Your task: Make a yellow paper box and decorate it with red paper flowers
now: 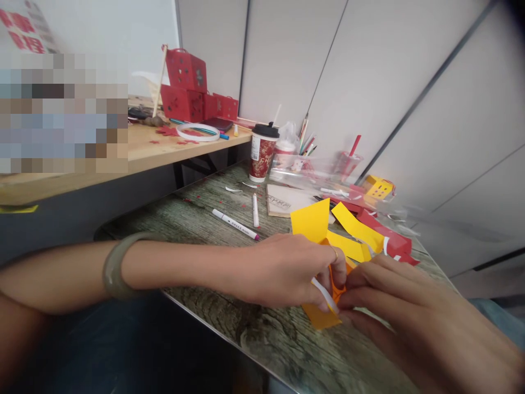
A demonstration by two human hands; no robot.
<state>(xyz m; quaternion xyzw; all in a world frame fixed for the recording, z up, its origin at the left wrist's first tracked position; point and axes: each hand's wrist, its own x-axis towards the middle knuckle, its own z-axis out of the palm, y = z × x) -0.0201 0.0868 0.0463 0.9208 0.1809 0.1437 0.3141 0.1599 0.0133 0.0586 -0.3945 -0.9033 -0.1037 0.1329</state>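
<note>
Head view: folded yellow paper [310, 219] between both hands, at near side of dark wood-grain table [262, 323]. Left hand [283, 268] curled over it, pinching white-edged flap [324, 294] between thumb and fingers. Right hand [410, 306] at its right side, fingers close together; cannot tell whether pinching. Just beyond, yellow strips [359, 227] near red paper [388, 235]. To left, two markers [235, 224], patterned cup [261, 156] farther back. On light wooden desk [141, 153], red boxes [183, 103] near white ring [198, 138].

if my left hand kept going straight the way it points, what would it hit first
Past the folded yellow paper it holds, your left hand would likely meet the fingers of your right hand; depth is hard to judge.
</note>
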